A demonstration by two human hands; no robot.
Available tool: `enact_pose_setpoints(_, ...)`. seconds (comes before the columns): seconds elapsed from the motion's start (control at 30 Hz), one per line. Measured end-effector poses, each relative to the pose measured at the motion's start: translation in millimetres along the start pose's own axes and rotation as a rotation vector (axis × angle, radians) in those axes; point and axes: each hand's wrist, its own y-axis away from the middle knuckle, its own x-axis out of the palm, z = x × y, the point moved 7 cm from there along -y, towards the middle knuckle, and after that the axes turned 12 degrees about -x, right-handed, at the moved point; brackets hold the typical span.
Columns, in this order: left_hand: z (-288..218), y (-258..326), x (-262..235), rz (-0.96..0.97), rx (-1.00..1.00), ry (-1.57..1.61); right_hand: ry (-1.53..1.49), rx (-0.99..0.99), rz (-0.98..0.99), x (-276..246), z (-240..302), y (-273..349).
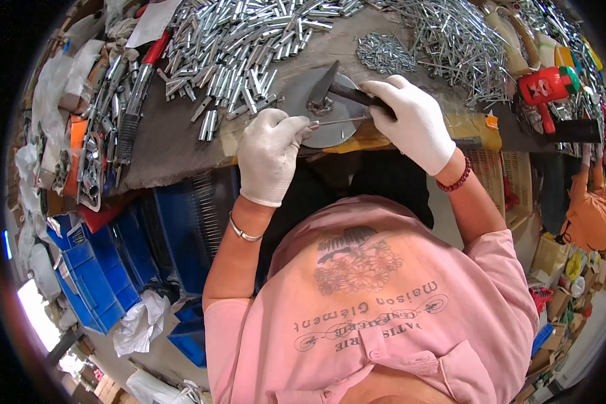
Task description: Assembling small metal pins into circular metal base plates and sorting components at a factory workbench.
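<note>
My left hand [269, 155], in a white glove, is closed with thumb and forefinger pinching the end of a thin metal rod [340, 122]. The rod lies level over a round grey metal plate [330, 138] at the bench's near edge. In my right hand [416, 122], also gloved in white, is the dark handle of a hammer [350, 93]. The hammer's head tilts over the plate, beside a small dark metal lump [320, 106]. The rod's far end reaches my right fingertips; whether they touch it, I cannot tell.
Metal tubes [239, 50] are heaped beyond my left hand. Small pins [386, 54] and long thin rods [454, 44] lie in piles at the far right. A red bottle with a green cap [549, 85] stands right. Blue bins [91, 276] are lower left. Another person in orange [591, 212] is at right.
</note>
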Motion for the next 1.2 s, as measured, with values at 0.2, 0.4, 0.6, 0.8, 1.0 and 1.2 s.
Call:
enact_pose_setpoints(0.2, 5, 1, 2, 0.001, -0.039, 0.061, -0.152, -0.059, -0.144, -30, 33, 15)
enact_pose_setpoints(0.4, 7, 2, 6, 0.016, -0.081, 0.095, -0.019, -0.122, -0.113, -22, 52, 22)
enact_pose_setpoints(0.6, 8, 3, 6, 0.024, -0.078, 0.11, -0.037, -0.091, -0.142, -30, 52, 17)
enact_pose_setpoints(0.8, 5, 2, 3, 0.025, -0.067, 0.091, -0.037, -0.169, -0.024, -12, 54, 26)
enact_pose_setpoints(1.0, 7, 1, 3, 0.042, -0.142, 0.184, -0.297, -0.059, -0.161, -9, 18, 7)
enact_pose_setpoints(1.2, 11, -2, 3, 0.069, -0.113, 0.171, 0.14, -0.255, -0.168, -12, 19, -9)
